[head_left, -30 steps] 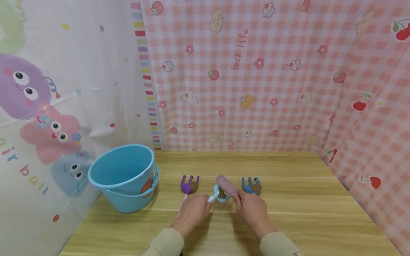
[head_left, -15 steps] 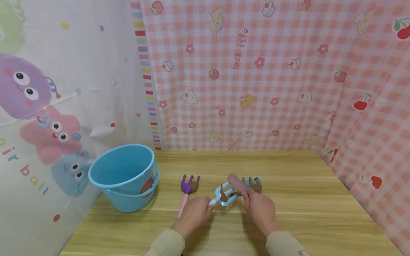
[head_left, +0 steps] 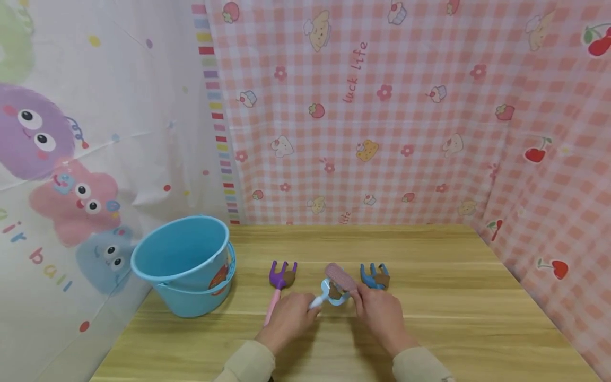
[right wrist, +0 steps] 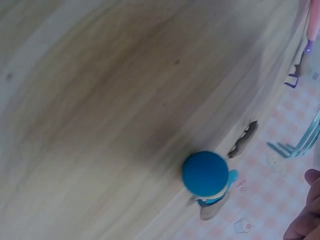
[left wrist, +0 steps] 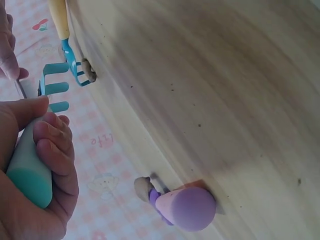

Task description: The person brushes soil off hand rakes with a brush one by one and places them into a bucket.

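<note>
Left grip: clamped round a light-blue fork, raised to the right of the bucket.
Right grip: pinching a mauve oval-headed tool, farther right of the bucket, its head by the light-blue fork's tines.
Purple fork: on the worktop, near the bucket's right, brown lump at its tines.
Blue fork: well right of the bucket, brown clump at its tines.
</note>
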`<state>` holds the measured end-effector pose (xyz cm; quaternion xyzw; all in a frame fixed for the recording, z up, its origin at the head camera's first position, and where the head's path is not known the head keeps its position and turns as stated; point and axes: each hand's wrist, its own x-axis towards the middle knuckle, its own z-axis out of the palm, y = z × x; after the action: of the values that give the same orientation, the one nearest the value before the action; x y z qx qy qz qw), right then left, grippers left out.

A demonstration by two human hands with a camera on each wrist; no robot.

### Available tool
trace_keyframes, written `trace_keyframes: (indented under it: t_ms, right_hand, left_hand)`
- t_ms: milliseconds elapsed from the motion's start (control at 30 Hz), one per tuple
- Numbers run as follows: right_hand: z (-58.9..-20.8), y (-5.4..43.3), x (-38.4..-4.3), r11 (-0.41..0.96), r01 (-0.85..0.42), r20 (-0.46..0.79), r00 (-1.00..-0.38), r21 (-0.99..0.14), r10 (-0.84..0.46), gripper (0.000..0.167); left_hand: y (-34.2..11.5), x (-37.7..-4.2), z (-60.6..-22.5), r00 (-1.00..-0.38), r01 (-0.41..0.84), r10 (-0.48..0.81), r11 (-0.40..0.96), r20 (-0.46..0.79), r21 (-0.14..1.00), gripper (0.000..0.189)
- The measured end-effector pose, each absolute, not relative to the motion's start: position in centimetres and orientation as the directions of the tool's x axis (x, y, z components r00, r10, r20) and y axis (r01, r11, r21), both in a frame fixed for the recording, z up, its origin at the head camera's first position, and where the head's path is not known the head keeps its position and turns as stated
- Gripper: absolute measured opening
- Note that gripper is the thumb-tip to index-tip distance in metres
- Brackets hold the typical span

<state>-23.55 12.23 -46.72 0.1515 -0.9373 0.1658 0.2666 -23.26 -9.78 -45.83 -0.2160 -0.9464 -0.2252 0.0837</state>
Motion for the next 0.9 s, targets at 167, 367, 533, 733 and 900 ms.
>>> trace_keyframes:
  t_ms: [167,367,533,733,900]
  right_hand:
    - [-47.2,13.0,-24.0,0.918,-0.319,0.517,-0.841,-0.236,-0.159,0.018]
    - [-47.0,13.6,-24.0,0.919,-0.280,0.446,-0.885,-0.278,-0.135,0.018]
    - [-46.6,13.4,-23.9,0.899,-0.307,0.473,-0.871,-0.312,-0.133,0.018]
    - [-46.3,12.9,-23.7,0.860,-0.461,0.518,-0.802,-0.218,-0.299,0.015]
    - [-46.8,12.8,-23.9,0.890,-0.390,0.499,-0.835,-0.237,-0.233,0.020]
  left_hand:
    - [-10.0,-23.2,-46.2,-0.884,0.459,0.378,0.813,0.276,0.358,0.023]
    - [-10.0,-23.4,-46.8,-0.866,0.484,0.396,0.819,0.306,0.309,0.022]
    - [-10.0,-23.5,-46.7,-0.888,0.436,0.366,0.865,0.279,0.250,0.020]
    - [-10.0,-23.5,-46.3,-0.891,0.423,0.364,0.883,0.272,0.202,0.022]
    - [-9.9,-23.3,-46.1,-0.876,0.446,0.384,0.875,0.290,0.189,0.023]
